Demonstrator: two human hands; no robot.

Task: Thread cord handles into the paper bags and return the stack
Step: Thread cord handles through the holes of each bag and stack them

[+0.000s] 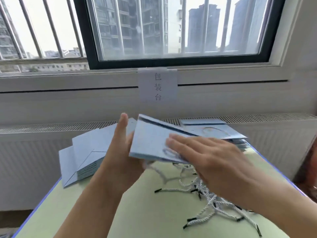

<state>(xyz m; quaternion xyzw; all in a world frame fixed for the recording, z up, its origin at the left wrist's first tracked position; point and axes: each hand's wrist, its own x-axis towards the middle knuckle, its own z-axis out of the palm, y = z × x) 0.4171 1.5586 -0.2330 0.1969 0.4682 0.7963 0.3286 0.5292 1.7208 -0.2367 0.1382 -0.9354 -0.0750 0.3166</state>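
Note:
A flat light-blue paper bag (149,140) with a cord handle is held above the table, tilted. My left hand (120,152) props its left edge from below, fingers upright. My right hand (205,155) lies flat on top of the bag, fingers spread. To the left, a fanned stack of flat blue bags (85,152) rests on the table. Behind my right hand lies another pile of blue bags (214,129) with cord loops showing. Several loose white cords (205,200) with black tips lie on the table under my right forearm.
The table (145,212) has a pale green top with a blue edge. A radiator grille (51,127) and a window sill run behind it. A paper label (157,85) is taped below the window. Something reddish-brown (308,169) stands at the right edge.

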